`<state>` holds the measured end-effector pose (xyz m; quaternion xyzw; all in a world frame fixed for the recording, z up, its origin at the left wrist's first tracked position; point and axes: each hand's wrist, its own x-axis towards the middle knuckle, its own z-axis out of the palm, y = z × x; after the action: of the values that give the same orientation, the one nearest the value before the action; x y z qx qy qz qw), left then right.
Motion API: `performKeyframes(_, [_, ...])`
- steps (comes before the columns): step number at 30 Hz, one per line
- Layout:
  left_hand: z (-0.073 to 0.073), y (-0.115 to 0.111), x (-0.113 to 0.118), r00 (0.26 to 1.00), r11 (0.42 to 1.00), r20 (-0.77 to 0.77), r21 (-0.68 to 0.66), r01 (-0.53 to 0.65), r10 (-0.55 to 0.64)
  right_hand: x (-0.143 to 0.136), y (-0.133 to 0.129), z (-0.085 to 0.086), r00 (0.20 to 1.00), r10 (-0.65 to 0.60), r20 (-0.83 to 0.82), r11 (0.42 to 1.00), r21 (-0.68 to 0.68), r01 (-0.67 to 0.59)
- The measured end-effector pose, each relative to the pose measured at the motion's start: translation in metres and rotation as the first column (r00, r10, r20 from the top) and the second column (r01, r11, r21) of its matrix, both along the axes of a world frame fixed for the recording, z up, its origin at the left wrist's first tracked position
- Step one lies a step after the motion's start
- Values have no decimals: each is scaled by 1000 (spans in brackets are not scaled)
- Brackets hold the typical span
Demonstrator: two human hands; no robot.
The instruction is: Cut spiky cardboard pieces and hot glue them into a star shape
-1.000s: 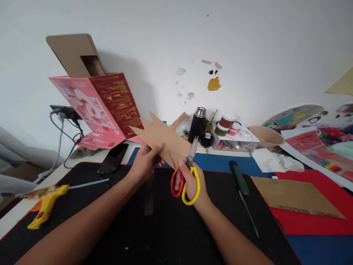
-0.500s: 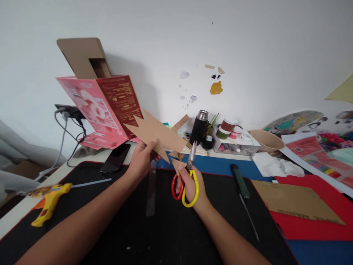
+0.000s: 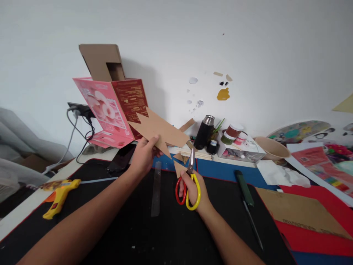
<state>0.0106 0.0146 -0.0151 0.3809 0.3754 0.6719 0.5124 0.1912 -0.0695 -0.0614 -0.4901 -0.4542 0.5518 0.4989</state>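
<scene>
My left hand [image 3: 146, 152] pinches the lower edge of a brown cardboard piece [image 3: 162, 129] with pointed, jagged ends at its left. My right hand [image 3: 193, 187] is closed round a pair of scissors [image 3: 191, 165] with one red and one yellow handle loop. Its blades point up and away, close together. A small cardboard triangle [image 3: 179, 168] is pinched under my right thumb beside the scissors. Just beyond it shows another small cardboard scrap [image 3: 178, 156]. The large piece and the scissors are apart.
On the black mat lie a clear ruler [image 3: 156, 189], a yellow glue gun [image 3: 59, 198], a green cutter [image 3: 244, 187] and a pen [image 3: 253, 224]. Behind stand a pink box [image 3: 104, 106], a black flask [image 3: 204, 132] and paint jars [image 3: 233, 131]. A cardboard sheet [image 3: 300, 209] lies right.
The view has shifted slightly, so everything sits a little further right. The large cardboard piece and the scissors are a bit further apart; both hands keep their holds.
</scene>
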Motion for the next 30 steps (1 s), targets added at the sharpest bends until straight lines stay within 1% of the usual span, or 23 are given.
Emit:
performKeyframes(2, [-1,-2,2,1000,1000,-25,-8,16,-17,-1,0,-1,1000,3,-4,1000,-13,-3])
performKeyframes(8, [-3,-4,5,994,998,-89,-5,67,-67,2,5,0,996,-3,-84,999,-32,1])
performKeyframes(14, [-6,-6,6,971,987,-174,-21,162,-163,5,5,4,994,-37,-106,999,-18,35])
performKeyframes(19, [-13,-5,4,953,979,-227,-38,199,-202,10,8,5,984,-95,-151,995,0,96])
performKeyframes(22, [-15,-4,4,951,979,-235,-70,191,-202,14,11,9,968,-147,-201,989,-28,144])
performKeyframes(24, [-14,-5,4,946,974,-234,-89,210,-226,16,12,12,954,-167,-251,986,-41,161])
performKeyframes(27, [-13,-7,6,929,961,-248,-96,258,-274,17,13,12,949,-142,-280,990,-29,139])
performKeyframes(30, [-11,-8,7,913,950,-265,-119,288,-310,16,11,9,976,-80,-204,997,-5,81])
